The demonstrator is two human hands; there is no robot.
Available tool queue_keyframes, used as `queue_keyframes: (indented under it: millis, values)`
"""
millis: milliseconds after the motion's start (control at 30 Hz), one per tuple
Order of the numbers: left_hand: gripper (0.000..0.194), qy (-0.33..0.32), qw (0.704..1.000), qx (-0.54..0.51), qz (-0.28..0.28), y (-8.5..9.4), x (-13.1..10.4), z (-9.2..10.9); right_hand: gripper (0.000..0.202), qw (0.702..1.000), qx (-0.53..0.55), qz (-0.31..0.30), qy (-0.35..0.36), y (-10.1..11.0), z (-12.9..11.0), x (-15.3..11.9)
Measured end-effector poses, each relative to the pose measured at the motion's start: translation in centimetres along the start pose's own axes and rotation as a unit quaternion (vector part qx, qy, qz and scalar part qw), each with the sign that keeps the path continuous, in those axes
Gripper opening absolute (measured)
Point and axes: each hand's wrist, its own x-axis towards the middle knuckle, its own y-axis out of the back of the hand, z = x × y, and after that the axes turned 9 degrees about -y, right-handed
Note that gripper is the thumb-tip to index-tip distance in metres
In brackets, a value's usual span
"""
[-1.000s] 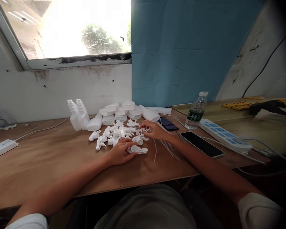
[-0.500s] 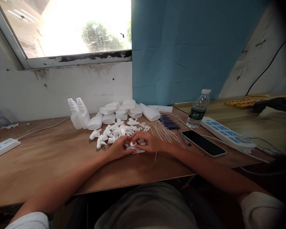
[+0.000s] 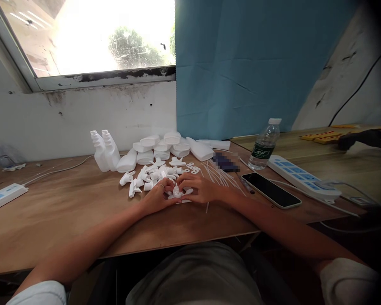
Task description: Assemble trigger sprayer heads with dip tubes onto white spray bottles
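Near the front middle of the table, a small white plastic spray head part (image 3: 177, 192) sits between my two hands, its narrow end pointing up. My left hand (image 3: 160, 196) is closed around its left side, with thumb and fingers curled. On the right, my right hand (image 3: 198, 188) curls its fingers and thumb against the same part; the fingers hide some of it. Just behind the hands lies a heap of white trigger spray heads (image 3: 161, 171). Small white rings (image 3: 193, 168) and thin white tubes (image 3: 220, 176) lie to the right of the heap.
White bottles (image 3: 146, 157) are piled against the wall, with two upright bottles (image 3: 105, 152) at their left. To the right are a phone (image 3: 271, 190), a water bottle (image 3: 263, 146) and a power strip (image 3: 305, 176). Another power strip (image 3: 6, 197) lies far left.
My right fingers have lifted and opened slightly from the spray head part, so its upright narrow end now shows. My left hand stays nearly in place.
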Motion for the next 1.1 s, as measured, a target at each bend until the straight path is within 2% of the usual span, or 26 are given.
queue_keyframes:
  millis: [100, 200, 400, 667, 833, 967, 1100]
  values:
    - [0.036, -0.084, 0.992, 0.088, -0.015, 0.4, 0.12, 0.04, 0.017, 1.0, 0.007, -0.018, -0.008, -0.22, 0.32, -0.03]
    - [0.03, -0.164, 0.977, 0.133, -0.042, 0.76, 0.28, 0.01, 0.015, 0.999, 0.013, -0.034, -0.013, -0.43, 0.65, -0.12]
    - [0.038, -0.246, 0.958, 0.141, -0.042, 1.05, 0.32, -0.51, 0.022, 0.998, 0.032, -0.048, -0.017, -0.56, 0.89, -0.37]
    - [0.021, -0.225, 0.968, 0.102, -0.035, 0.81, 0.15, -0.6, 0.015, 0.996, 0.056, -0.048, -0.044, -0.66, 0.61, -0.3]
    - [0.021, -0.204, 0.973, 0.105, -0.036, 0.71, 0.12, -0.7, 0.018, 0.997, 0.049, -0.06, -0.02, -0.51, 0.59, -0.16]
    - [0.022, -0.197, 0.973, 0.114, -0.037, 0.79, 0.16, -0.37, 0.018, 0.999, 0.036, -0.04, -0.007, -0.75, 0.74, -0.18]
    - [0.024, -0.153, 0.98, 0.12, -0.046, 0.68, 0.15, 0.02, 0.018, 0.998, 0.062, -0.03, -0.014, -0.6, 0.43, -0.09]
